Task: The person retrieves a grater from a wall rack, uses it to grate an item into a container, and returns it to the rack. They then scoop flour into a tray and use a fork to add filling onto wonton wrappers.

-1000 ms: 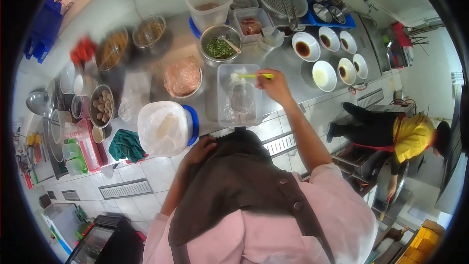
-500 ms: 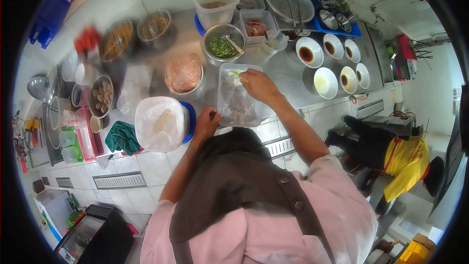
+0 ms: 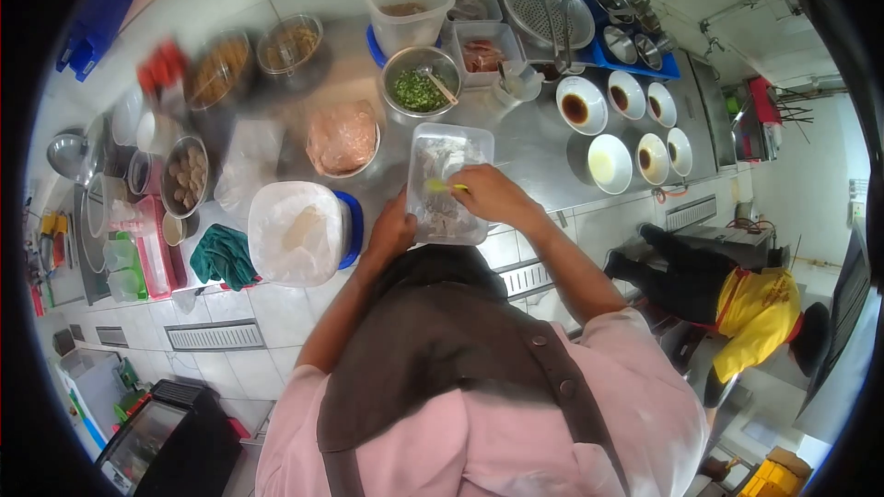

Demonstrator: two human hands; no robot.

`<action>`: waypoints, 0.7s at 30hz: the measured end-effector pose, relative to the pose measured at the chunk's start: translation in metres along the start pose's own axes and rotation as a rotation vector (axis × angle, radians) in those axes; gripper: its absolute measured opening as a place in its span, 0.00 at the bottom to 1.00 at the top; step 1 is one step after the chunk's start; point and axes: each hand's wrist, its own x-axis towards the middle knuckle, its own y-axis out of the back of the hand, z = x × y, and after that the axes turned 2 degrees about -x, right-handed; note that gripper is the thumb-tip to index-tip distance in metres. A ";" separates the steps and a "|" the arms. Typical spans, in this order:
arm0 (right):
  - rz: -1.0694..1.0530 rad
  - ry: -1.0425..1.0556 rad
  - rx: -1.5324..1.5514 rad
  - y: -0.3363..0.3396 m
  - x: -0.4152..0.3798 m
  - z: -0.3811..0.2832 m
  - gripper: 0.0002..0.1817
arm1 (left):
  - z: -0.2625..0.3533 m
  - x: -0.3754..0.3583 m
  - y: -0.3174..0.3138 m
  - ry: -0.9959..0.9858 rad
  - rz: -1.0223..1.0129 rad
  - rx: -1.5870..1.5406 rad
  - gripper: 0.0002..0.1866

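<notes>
A clear rectangular plastic container (image 3: 468, 141) with whitish residue inside sits at the near edge of the steel counter. My left hand (image 3: 394, 225) is closed on its left side. Inside it, my right hand (image 3: 491, 193) grips the handle of a small yellow-green spoon-like tool (image 3: 436, 186); its working end is too small to make out. Just beyond the container stands a metal bowl of chopped green herbs (image 3: 419, 90) with a spoon in it. To the left, pale pink meat under plastic film (image 3: 343, 136) rests in a bowl.
White bowls (image 3: 583, 107), several with dark sauce, stand to the right. A white tub (image 3: 296, 232) sits left on a blue lid, near a green cloth (image 3: 224, 256). A perforated metal strainer (image 3: 529, 9) lies at the back. A person in a yellow shirt (image 3: 760, 313) is at far right.
My right hand has moved down inside the container, toward me, with the yellow-green tool. My left hand has risen slightly along the container's left side.
</notes>
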 end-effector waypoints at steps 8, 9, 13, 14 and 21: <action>0.375 -0.182 -0.017 -0.001 0.008 -0.010 0.08 | 0.004 -0.008 -0.019 -0.115 0.107 -0.049 0.32; 0.394 -0.141 0.055 -0.007 0.008 -0.013 0.09 | -0.003 -0.006 -0.020 -0.132 0.129 -0.096 0.32; 0.262 -0.055 0.152 -0.016 -0.013 -0.020 0.11 | 0.012 -0.008 -0.017 -0.110 0.175 -0.205 0.31; 0.181 -0.018 0.150 -0.015 -0.017 -0.021 0.11 | 0.006 -0.006 -0.019 -0.112 0.167 -0.203 0.31; 0.566 -0.117 0.159 0.008 -0.004 0.000 0.11 | -0.008 -0.001 -0.025 -0.186 0.212 -0.119 0.31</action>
